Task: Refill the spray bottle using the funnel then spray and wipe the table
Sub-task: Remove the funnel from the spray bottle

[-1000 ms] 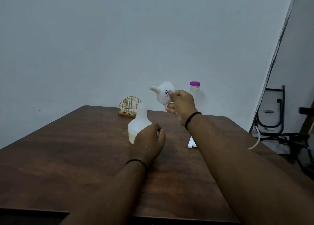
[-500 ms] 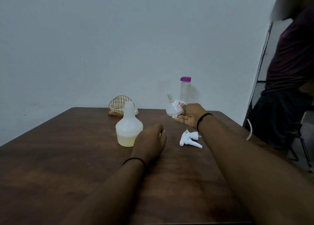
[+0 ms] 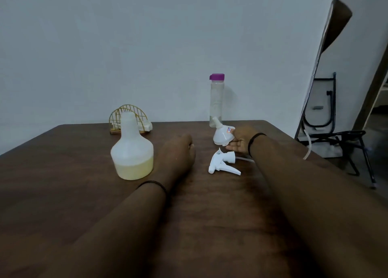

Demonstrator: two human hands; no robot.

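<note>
Nearest us, both forearms lie across the dark brown wooden bench [image 3: 63,193]. Our left hand [image 3: 178,151] rests on the surface curled into a loose fist, gripping nothing, just beside the squat translucent white plastic spray bottle [image 3: 132,151]. That bottle stands upright and uncapped, with pale yellow liquid filling only its lower part. To the right lies its white plastic trigger sprayer head [image 3: 222,164], on its side with the dip tube trailing toward our right arm. Just beyond it, our right hand [image 3: 241,141] holds the small white plastic funnel [image 3: 222,135] by its rim, spout tilted up and away. Toward the far edge stand a clear bottle with a purple cap [image 3: 216,101] and a gold wire napkin holder [image 3: 130,118].

We judge the refill is just beginning: next the funnel needs turning spout-down and seating in the open neck.
</note>
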